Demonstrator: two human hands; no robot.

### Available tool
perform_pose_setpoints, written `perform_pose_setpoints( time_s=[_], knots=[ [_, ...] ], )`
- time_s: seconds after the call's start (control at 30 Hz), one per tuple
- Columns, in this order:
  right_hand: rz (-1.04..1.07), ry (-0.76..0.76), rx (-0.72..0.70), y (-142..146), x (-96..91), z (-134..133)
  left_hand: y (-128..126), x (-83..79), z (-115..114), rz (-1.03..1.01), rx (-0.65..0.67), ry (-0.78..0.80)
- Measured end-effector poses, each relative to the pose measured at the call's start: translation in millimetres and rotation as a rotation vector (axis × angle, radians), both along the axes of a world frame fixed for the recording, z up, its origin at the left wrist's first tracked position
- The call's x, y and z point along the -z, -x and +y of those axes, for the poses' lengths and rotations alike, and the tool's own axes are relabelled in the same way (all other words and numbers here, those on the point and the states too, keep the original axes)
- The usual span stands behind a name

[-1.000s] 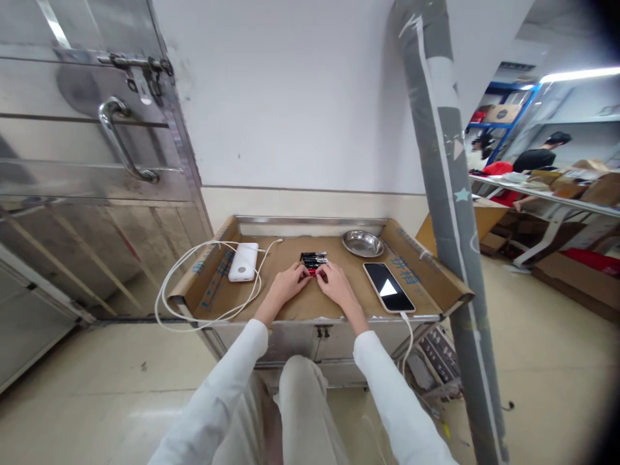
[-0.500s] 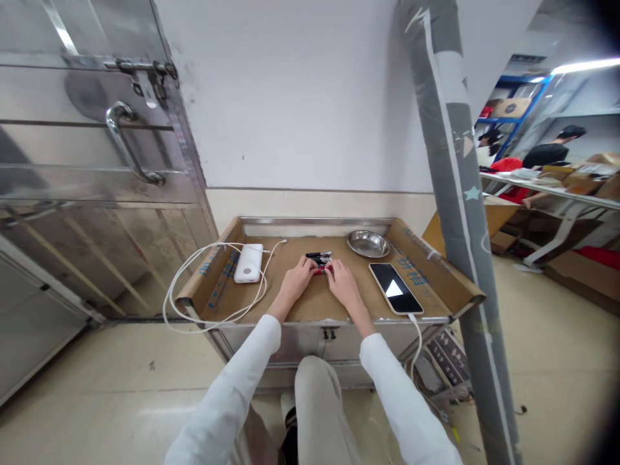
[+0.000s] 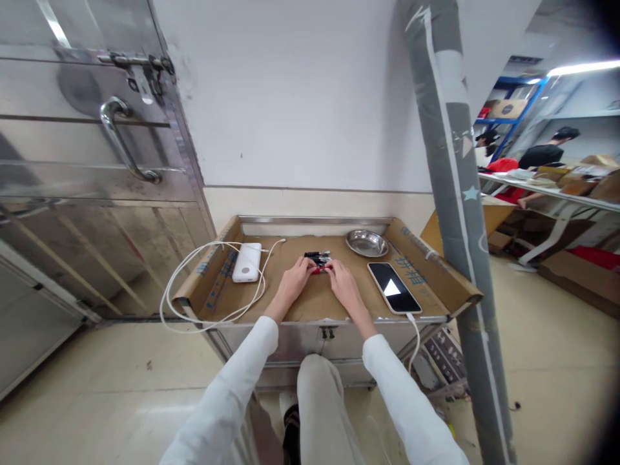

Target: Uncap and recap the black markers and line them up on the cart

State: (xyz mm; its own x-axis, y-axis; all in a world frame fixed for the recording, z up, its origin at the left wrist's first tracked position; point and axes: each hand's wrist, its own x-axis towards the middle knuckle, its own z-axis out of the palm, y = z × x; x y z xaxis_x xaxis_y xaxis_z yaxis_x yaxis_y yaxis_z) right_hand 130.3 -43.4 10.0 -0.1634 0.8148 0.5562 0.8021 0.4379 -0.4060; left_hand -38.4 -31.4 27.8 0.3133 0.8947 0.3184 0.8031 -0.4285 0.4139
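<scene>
Both my hands rest on a cardboard-lined steel table. My left hand and my right hand meet at a small cluster of black and red batteries lying in the middle of the cardboard. The fingertips of both hands curl and pinch at the near edge of the cluster, on a red-tipped piece. The exact piece between the fingers is too small to name.
A white power bank with a looping white cable lies at the left. A steel bowl stands at the back right, a phone on a cable in front of it. A grey padded pillar rises at right. People work far right.
My hands have slid a little farther forward onto the batteries. The view has shifted slightly; nothing else on the table has moved.
</scene>
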Motion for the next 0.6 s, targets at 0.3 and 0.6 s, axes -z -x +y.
perform_pose_setpoints(
  time_s=[0.3, 0.6],
  knots=[
    [0.064, 0.016, -0.017, 0.4, -0.7, -0.1, 1.1, -1.5, -2.0, -0.038, 0.067, -0.014],
    [-0.022, 0.033, -0.083, 2.4, -1.1, -3.1, 0.2, 3.6, 0.3, -0.01, 0.102, -0.017]
  ],
)
